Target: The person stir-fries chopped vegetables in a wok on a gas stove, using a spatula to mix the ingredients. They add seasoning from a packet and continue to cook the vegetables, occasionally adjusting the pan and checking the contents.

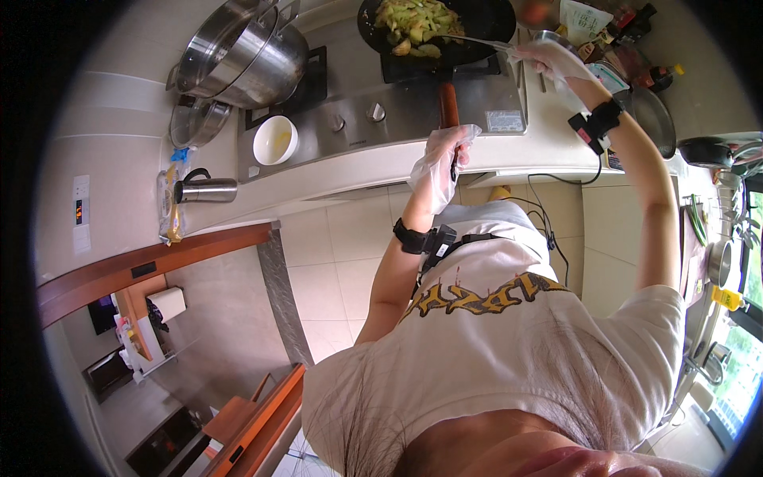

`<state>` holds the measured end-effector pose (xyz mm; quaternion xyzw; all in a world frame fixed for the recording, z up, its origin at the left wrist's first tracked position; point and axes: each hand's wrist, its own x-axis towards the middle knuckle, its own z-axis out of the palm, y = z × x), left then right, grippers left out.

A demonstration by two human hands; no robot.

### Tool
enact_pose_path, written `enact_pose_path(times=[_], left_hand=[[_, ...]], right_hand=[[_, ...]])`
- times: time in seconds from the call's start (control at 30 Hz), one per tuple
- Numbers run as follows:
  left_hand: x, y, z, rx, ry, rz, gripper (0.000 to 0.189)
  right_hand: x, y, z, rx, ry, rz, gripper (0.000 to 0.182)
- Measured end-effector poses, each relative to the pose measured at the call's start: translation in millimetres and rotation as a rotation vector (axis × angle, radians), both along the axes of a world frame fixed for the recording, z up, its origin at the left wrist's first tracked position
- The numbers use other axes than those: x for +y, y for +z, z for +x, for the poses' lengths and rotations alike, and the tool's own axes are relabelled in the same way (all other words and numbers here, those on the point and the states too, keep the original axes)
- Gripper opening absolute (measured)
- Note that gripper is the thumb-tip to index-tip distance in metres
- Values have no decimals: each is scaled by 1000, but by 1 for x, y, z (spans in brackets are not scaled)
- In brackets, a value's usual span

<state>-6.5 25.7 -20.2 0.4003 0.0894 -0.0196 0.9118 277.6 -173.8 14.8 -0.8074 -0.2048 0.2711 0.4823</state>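
Note:
Gloved in clear plastic, my left hand [444, 152] is closed around the brown wooden handle [448, 106] of a dark wok [498, 24]. The wok sits over the right burner of a stainless steel gas hob [357, 77]. Chopped pale green vegetable pieces [417, 24] lie inside it, mixed with some browner bits. My right hand [551, 59], also in a clear plastic glove, grips a metal spatula [480, 42] at the wok's right rim. The spatula's far end is among the vegetables, its tip partly hidden by them.
A steel steamer pot [262, 65] occupies the left burner. A white bowl [275, 140] rests on the hob's front left corner, near a steel jug [205, 191]. Bottles and seasoning packets [587, 24] crowd the right counter. A black cable [539, 203] hangs from my right wrist.

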Motion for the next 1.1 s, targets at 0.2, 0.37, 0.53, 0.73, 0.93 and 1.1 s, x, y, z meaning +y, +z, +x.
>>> enact_pose_path(times=[0.2, 0.37, 0.53, 0.73, 0.93, 1.1], left_hand=[[0, -2, 4, 10, 3, 16, 23], [0, -3, 7, -5, -24, 6, 23], [-4, -4, -11, 35, 120, 17, 28], [-15, 5, 1, 64, -1, 133, 28], [-19, 2, 2, -21, 23, 108, 26], [-17, 0, -4, 11, 93, 91, 23]], right_hand=[[-20, 11, -11, 873, -229, 389, 40], [-43, 76, -11, 450, -201, 323, 37], [-29, 144, -9, -490, 335, -206, 35], [-7, 204, -22, -866, 589, -584, 33], [16, 147, 14, -991, 597, -605, 31], [35, 42, 28, -1077, 229, -707, 30]])
